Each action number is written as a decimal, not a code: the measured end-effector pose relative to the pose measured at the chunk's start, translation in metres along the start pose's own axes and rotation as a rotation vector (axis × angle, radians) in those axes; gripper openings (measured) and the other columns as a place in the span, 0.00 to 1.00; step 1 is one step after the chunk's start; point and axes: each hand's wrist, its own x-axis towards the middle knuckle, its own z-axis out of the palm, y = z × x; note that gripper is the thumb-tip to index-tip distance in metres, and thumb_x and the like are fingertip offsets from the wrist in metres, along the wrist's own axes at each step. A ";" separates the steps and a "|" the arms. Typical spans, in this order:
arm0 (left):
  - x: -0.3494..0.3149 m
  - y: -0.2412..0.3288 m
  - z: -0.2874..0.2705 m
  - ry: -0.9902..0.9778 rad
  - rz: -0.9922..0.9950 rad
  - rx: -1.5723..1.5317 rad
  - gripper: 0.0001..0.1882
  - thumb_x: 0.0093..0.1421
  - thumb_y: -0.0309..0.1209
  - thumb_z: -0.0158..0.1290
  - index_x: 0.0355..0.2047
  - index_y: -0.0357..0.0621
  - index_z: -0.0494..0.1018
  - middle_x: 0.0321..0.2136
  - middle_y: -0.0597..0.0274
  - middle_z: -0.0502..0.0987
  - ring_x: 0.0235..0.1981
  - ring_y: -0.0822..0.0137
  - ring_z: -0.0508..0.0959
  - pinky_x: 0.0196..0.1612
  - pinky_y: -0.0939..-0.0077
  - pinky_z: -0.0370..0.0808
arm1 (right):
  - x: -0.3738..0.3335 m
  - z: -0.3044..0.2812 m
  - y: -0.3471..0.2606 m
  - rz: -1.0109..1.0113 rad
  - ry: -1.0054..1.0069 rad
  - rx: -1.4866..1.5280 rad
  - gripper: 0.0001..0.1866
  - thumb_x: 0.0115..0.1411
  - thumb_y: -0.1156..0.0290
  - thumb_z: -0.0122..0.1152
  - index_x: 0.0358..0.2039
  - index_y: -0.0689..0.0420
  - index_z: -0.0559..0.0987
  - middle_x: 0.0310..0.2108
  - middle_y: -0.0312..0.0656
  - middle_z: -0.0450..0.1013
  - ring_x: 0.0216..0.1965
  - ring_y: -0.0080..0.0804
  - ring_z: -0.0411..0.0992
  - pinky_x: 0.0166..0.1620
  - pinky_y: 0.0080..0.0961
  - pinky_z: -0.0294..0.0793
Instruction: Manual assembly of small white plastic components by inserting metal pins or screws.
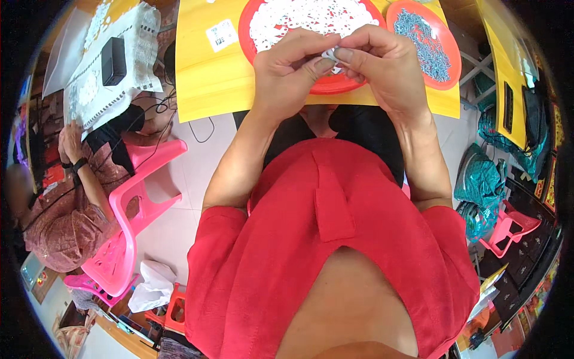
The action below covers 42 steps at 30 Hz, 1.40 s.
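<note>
My left hand (286,75) and my right hand (388,69) meet over the near part of a round red tray (244,37). Pinched between the fingertips of both is a small white piece (328,54), mostly covered by the thumbs; its exact kind is too small to make out. Many similar small white pieces (299,17) with holes lie heaped in the tray. To the right of my right hand, an orange-red oval tray (452,75) holds a pile of thin grey metal nails or screws (427,51).
Both trays stand on a yellow tabletop (206,84), beside a white printed card (222,35). At left a person (72,221) on a pink chair (128,203) works at a cloth-covered table holding a black box (113,61). Green bags (481,179) and a pink stool (511,227) are at right.
</note>
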 end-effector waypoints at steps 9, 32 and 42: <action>-0.001 0.003 0.007 0.036 0.086 0.094 0.11 0.46 0.15 0.53 0.32 0.35 0.73 0.28 0.60 0.73 0.30 0.73 0.72 0.33 0.84 0.70 | -0.001 -0.002 -0.002 -0.004 -0.010 -0.047 0.02 0.47 0.80 0.59 0.23 0.63 0.75 0.17 0.33 0.69 0.19 0.14 0.64 0.22 0.11 0.62; 0.003 -0.001 -0.006 -0.036 -0.160 -0.238 0.14 0.53 0.18 0.48 0.42 0.35 0.69 0.34 0.61 0.71 0.36 0.71 0.72 0.39 0.82 0.72 | 0.003 -0.007 -0.003 0.024 -0.061 0.031 0.07 0.53 0.78 0.53 0.33 0.66 0.74 0.25 0.40 0.73 0.25 0.19 0.70 0.28 0.12 0.69; 0.007 0.006 0.000 0.050 -0.192 -0.058 0.15 0.50 0.16 0.50 0.40 0.33 0.69 0.33 0.62 0.71 0.35 0.72 0.72 0.39 0.82 0.72 | 0.009 -0.013 -0.007 0.063 -0.023 -0.031 0.08 0.52 0.79 0.53 0.33 0.65 0.74 0.24 0.37 0.72 0.23 0.17 0.68 0.27 0.11 0.68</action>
